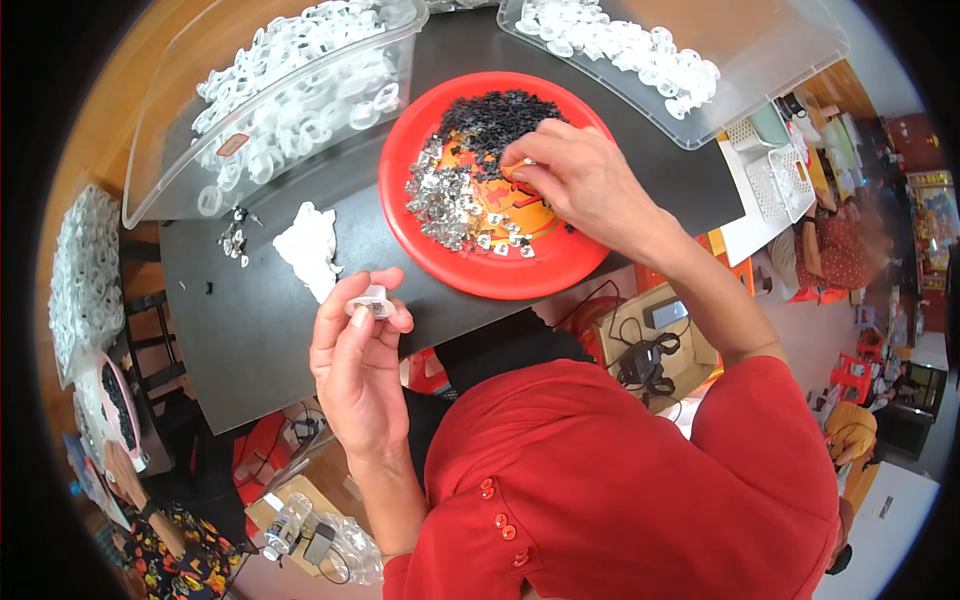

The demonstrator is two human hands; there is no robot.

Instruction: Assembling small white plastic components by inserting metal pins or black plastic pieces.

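My left hand (362, 350) holds a small white plastic part (371, 301) between thumb and fingers, just off the near edge of the dark table. A small dark spot shows in that part. Over the round red plate (412, 240), my right hand (585, 180) pinches thumb and forefinger together; what is between them, if anything, is too small to make out. On the plate, small black pieces (500, 118) are heaped at the far side and shiny silvery metal pieces (445, 205) at the left. Its orange and yellow printed bottom shows between them.
Clear bins of white plastic parts stand at far left (290, 85) and far right (640, 55). On the black table (240, 340) lie a crumpled white tissue (308, 245) and some small metal bits (235, 238). Below is a box with cables (650, 360). Other people sit at both sides.
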